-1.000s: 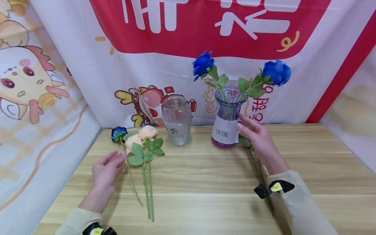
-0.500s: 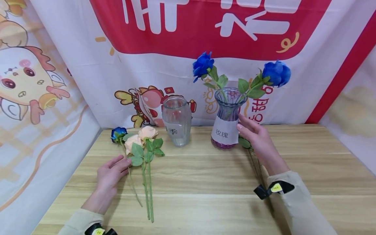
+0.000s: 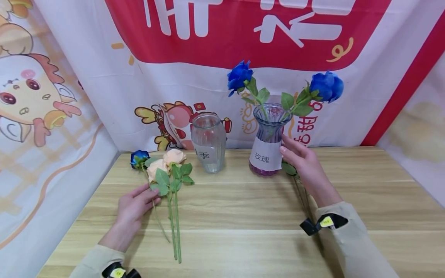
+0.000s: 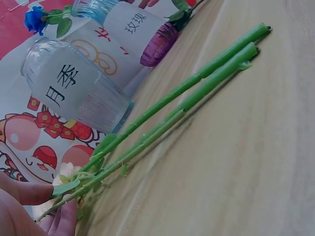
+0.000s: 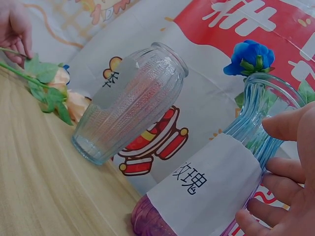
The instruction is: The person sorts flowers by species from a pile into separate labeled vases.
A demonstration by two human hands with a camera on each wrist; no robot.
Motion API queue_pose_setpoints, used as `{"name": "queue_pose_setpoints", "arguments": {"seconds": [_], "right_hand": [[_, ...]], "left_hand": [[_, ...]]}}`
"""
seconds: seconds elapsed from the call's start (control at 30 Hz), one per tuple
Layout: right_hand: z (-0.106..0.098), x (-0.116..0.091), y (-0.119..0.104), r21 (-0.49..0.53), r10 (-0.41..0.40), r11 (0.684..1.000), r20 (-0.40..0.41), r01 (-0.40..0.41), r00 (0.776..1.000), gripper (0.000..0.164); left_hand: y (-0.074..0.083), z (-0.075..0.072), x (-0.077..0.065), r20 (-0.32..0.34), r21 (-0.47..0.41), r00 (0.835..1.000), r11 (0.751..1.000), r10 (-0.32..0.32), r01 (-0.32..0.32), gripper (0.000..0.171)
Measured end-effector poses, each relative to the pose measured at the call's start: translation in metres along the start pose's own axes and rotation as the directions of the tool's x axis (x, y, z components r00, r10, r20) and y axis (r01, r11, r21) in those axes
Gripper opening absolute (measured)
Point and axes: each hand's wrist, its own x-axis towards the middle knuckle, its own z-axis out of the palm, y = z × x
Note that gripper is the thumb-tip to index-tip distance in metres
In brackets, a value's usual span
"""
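My left hand point(image 3: 136, 204) is at the left of the table, beside two peach roses point(image 3: 174, 156) and a blue rose point(image 3: 140, 159) lying there. In the left wrist view a thin stem point(image 4: 106, 172) passes between my thumb and fingers, which are not closed round it; the thumb tip touches a green leaf point(image 4: 65, 189). My right hand point(image 3: 306, 164) rests its nearly straight fingers against the side of a blue-purple glass vase point(image 3: 265, 154) with a white label. Two blue roses point(image 3: 326, 85) stand in this vase, leaning apart.
A clear labelled glass vase point(image 3: 209, 143) stands upright between the peach roses and the purple vase. Dark stems with green leaves point(image 3: 289, 168) lie under my right forearm. A printed cloth point(image 3: 180, 85) hangs behind the wooden table point(image 3: 243, 216).
My left hand has moved right toward the flowers, and its thumb now reaches the leaf and thin stem. The right hand stays at the purple vase.
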Motion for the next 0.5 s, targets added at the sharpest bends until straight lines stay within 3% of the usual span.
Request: {"name": "queue_pose_setpoints", "arguments": {"seconds": [0.2, 0.5], "right_hand": [[0.0, 0.002, 0.001, -0.005, 0.0, 1.0, -0.001, 0.0, 1.0, 0.066], [-0.001, 0.001, 0.001, 0.008, -0.012, 1.0, 0.002, 0.012, 1.0, 0.067]], "left_hand": [[0.007, -0.002, -0.004, 0.007, -0.027, 1.0, 0.999, -0.02, 0.02, 0.072], [0.023, -0.005, -0.01, 0.005, -0.144, 0.998, 0.988, -0.056, 0.056, 0.071]]}}
